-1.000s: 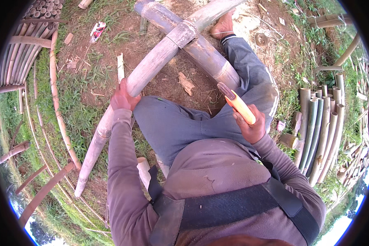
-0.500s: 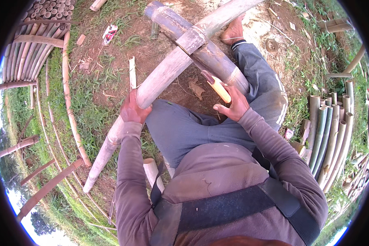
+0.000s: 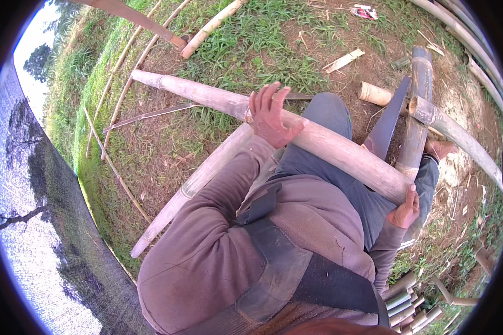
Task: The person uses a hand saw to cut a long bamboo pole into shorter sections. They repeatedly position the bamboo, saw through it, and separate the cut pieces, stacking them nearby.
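A thick pale bamboo pole (image 3: 341,146) lies slantwise across my lap. My left hand (image 3: 274,116) rests on its middle, palm against the pole and fingers spread. At the pole's near right end, my right hand (image 3: 403,211) grips the rim; some of its fingers are hidden. Beyond the pole is a handsaw (image 3: 389,123), its blade pointing up and away, its handle mostly hidden behind the pole. A dark bamboo log (image 3: 422,84) lies past the saw. Across that log rests a separate pale bamboo length (image 3: 464,134), its open end toward me.
Another bamboo pole (image 3: 190,187) lies on the ground beside my left arm. A short bamboo piece (image 3: 374,93) sits beyond my knee. Cut bamboo pieces (image 3: 411,307) are stacked at lower right. Dark netting (image 3: 50,223) hangs at far left, and long canes (image 3: 126,84) run along the grass.
The pole across the dark log is now in two lengths. My right hand has let go of the saw and taken the near length's end. My view has turned left.
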`<action>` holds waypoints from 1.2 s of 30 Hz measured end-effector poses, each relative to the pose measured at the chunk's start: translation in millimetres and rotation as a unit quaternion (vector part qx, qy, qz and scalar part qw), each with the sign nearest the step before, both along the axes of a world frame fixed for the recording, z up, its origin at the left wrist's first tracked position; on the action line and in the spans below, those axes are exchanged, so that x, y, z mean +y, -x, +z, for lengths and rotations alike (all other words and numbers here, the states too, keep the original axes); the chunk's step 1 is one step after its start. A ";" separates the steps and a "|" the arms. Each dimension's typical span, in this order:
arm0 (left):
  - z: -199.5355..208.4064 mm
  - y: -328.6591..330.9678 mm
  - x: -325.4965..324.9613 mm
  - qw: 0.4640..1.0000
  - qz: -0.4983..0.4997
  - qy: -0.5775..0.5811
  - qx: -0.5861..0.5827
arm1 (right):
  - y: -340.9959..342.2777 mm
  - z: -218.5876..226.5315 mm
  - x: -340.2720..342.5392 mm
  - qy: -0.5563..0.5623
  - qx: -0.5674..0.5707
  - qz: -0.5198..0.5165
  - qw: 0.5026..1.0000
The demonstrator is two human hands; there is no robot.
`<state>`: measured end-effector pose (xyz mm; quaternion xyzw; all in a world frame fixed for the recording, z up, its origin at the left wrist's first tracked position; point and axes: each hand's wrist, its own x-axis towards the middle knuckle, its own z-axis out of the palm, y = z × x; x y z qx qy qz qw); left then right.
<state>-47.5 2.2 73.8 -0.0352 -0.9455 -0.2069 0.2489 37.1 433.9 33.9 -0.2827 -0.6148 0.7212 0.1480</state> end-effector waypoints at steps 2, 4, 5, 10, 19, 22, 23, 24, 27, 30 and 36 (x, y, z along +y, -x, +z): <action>-44.5 -13.5 -70.9 0.950 0.249 -0.160 0.094 | -4.9 18.5 37.2 -0.052 -0.050 -0.028 0.997; -89.4 -12.7 -127.9 0.769 0.477 -0.418 0.078 | -10.9 13.3 87.0 -0.115 -0.019 -0.079 0.990; -97.1 -11.6 -133.6 0.711 0.403 -0.572 0.063 | -13.8 18.5 107.0 -0.111 -0.017 -0.096 0.989; -117.1 9.1 -129.7 0.465 0.187 -0.863 0.064 | 0.2 19.1 138.1 -0.055 0.011 -0.146 0.988; -52.4 -44.1 -75.9 0.433 0.178 -0.879 0.084 | 154.5 -30.2 237.8 -0.016 0.005 -0.072 0.997; -37.1 -93.3 -107.5 0.431 0.195 -0.871 0.132 | 222.1 -52.5 204.3 -0.030 0.041 0.012 0.999; -34.9 -116.6 -122.8 0.433 0.212 -0.863 0.150 | 244.0 -61.9 176.8 -0.024 0.044 0.036 0.998; -33.6 -146.3 -139.0 0.436 0.234 -0.852 0.168 | 259.0 -65.5 132.8 0.089 0.013 0.079 0.993; -42.4 -216.5 -176.1 0.414 0.322 -0.823 0.217 | 296.3 -81.6 57.2 -0.188 0.100 0.182 0.960; -60.8 -326.3 -227.3 0.379 0.413 -0.789 0.252 | 287.4 -72.0 -84.1 -0.209 0.104 0.325 0.917; -56.5 -557.1 -308.8 0.413 0.683 -0.567 0.203 | 149.0 25.2 -332.3 -0.350 0.082 0.592 0.721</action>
